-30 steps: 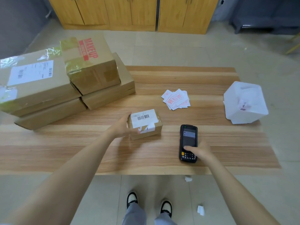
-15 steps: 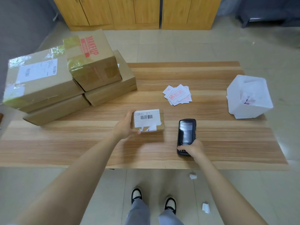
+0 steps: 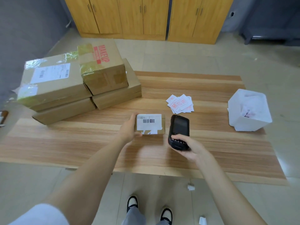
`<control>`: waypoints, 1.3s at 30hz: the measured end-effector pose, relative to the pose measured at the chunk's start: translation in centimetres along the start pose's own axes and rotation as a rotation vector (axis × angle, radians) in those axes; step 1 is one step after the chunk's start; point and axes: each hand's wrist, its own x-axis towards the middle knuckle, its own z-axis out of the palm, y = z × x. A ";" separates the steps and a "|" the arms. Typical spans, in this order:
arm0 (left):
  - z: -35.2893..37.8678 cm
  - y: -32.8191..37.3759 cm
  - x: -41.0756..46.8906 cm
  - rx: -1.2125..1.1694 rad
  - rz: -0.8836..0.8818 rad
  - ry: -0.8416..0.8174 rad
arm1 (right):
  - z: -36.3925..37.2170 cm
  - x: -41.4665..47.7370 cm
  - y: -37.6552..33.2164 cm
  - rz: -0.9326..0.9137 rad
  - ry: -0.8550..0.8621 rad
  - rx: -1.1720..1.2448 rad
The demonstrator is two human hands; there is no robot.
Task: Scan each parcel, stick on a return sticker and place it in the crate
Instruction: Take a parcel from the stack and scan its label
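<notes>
Just below the middle of the frame I see the small parcel, a brown cardboard box with its white barcode label facing me and torn white tape along its near edge; my left hand grips its left side. Just to its right is the handheld scanner, black, screen dark and facing up, keypad end held in my right hand. Above the scanner the return stickers, white with red print, lie in a loose overlapping pile. At upper left four more taped cardboard parcels are stacked: a large labelled box, a box printed MAKEUP, and two flat boxes beneath them.
</notes>
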 end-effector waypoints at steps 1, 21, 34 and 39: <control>0.0 0.1 0.0 0.003 0.004 0.025 | 0.7 -0.6 -0.2 -0.018 -0.051 0.001; 1.1 -0.1 0.4 -0.012 0.018 0.091 | 4.9 -2.4 5.1 0.050 -0.146 -0.275; -0.9 0.3 2.8 -0.042 -0.018 -0.064 | 2.4 0.4 2.9 -0.201 0.138 -0.261; -1.7 0.5 4.2 -0.026 -0.014 -0.138 | -1.5 3.8 2.3 -0.190 0.330 -0.320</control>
